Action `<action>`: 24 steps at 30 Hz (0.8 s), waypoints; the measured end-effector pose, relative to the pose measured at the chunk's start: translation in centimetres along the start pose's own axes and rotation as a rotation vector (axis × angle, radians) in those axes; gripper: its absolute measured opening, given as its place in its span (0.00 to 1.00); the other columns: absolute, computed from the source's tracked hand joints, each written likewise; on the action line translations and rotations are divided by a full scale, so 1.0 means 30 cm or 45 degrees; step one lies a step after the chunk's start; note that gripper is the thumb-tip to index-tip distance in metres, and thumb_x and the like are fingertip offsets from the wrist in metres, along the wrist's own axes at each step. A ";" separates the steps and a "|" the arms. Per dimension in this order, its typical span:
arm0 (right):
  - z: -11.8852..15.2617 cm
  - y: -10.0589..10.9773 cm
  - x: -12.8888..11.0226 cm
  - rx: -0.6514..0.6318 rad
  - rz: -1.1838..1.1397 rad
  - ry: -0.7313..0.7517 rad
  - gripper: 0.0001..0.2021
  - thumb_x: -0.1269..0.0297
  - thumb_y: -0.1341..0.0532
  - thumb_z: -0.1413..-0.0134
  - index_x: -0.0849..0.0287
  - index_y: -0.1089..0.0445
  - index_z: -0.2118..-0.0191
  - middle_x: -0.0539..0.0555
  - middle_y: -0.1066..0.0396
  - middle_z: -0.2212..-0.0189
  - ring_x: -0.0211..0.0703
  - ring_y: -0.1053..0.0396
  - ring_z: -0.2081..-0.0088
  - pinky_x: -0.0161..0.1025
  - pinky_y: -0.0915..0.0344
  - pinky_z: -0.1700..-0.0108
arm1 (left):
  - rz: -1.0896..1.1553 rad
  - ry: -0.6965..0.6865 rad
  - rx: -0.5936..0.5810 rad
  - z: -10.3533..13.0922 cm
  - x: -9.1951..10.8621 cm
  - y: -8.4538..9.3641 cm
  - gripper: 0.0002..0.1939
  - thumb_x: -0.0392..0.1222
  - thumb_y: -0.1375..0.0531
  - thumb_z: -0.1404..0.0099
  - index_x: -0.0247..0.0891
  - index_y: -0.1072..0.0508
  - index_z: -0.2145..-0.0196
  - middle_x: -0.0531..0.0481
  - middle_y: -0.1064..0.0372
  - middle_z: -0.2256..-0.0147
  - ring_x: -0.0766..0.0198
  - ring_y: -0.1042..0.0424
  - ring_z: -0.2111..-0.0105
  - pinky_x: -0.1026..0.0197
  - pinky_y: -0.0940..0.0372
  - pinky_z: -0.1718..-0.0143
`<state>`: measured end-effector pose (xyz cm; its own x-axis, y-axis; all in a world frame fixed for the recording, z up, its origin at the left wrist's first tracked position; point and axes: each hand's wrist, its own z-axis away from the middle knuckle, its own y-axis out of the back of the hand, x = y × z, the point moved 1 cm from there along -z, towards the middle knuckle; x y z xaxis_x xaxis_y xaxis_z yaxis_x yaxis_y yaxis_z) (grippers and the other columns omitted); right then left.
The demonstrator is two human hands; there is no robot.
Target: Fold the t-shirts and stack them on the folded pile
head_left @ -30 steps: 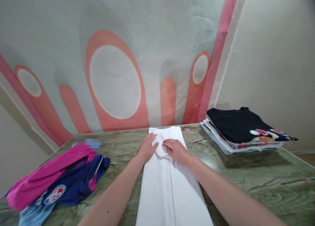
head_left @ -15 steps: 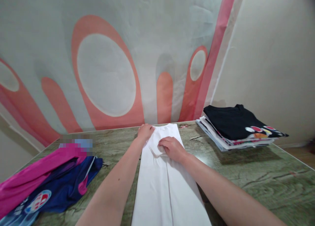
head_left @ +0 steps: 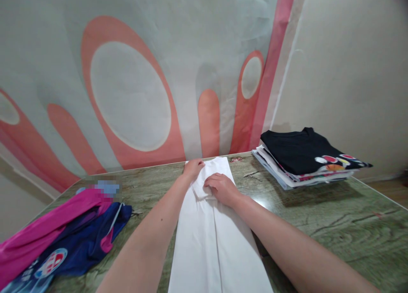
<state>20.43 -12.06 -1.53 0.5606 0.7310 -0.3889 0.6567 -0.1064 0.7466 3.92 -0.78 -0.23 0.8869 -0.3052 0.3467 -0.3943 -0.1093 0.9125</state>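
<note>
A white garment [head_left: 199,246], folded into a long narrow strip, lies on the wood-patterned table from its near side to its far edge. My left hand [head_left: 193,169] is at the left side of the strip's far end, its fingers bent over the cloth and closed on it. Lower and to the right, my right hand [head_left: 221,188] rests on the small folded-over flap, with its fingers together and curled on the fabric. Both thumbs are mostly hidden.
At the right back of the table [head_left: 321,225] stands a stack of folded clothes with a black shirt [head_left: 296,150] on top. Rumpled pink and navy clothing [head_left: 83,242] lies at the left. A wall with a pink-patterned sheet [head_left: 130,89] rises behind the far edge.
My left hand has shifted slightly right and inward over the cloth's far end. My right hand stays at the flap. The whole view has tilted a little.
</note>
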 end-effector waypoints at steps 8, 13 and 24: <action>-0.007 0.020 -0.007 0.014 -0.007 0.038 0.15 0.81 0.43 0.49 0.56 0.23 0.65 0.51 0.24 0.63 0.42 0.32 0.56 0.39 0.40 0.52 | -0.014 -0.165 0.143 0.162 0.037 0.035 0.13 0.32 0.50 0.35 0.38 0.28 0.60 0.43 0.30 0.58 0.58 0.32 0.54 0.55 0.39 0.50; -0.003 0.015 -0.010 -0.045 0.002 0.074 0.15 0.82 0.41 0.53 0.55 0.23 0.71 0.51 0.24 0.71 0.42 0.31 0.61 0.39 0.39 0.54 | -0.036 -0.342 -0.041 0.276 0.028 0.005 0.18 0.40 0.49 0.32 0.37 0.32 0.47 0.42 0.35 0.44 0.58 0.39 0.42 0.53 0.46 0.40; 0.009 0.015 0.024 0.202 -0.004 -0.175 0.23 0.84 0.48 0.54 0.59 0.27 0.56 0.55 0.28 0.57 0.44 0.35 0.52 0.42 0.39 0.48 | -0.177 -0.273 -0.373 0.303 0.048 0.005 0.43 0.69 0.51 0.37 0.43 0.54 0.32 0.42 0.66 0.31 0.48 0.68 0.32 0.37 0.70 0.37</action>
<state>21.27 -11.78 -1.61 0.6146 0.6340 -0.4694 0.7239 -0.2169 0.6549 2.95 -9.84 -1.57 0.8445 -0.5006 0.1903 -0.1609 0.1017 0.9817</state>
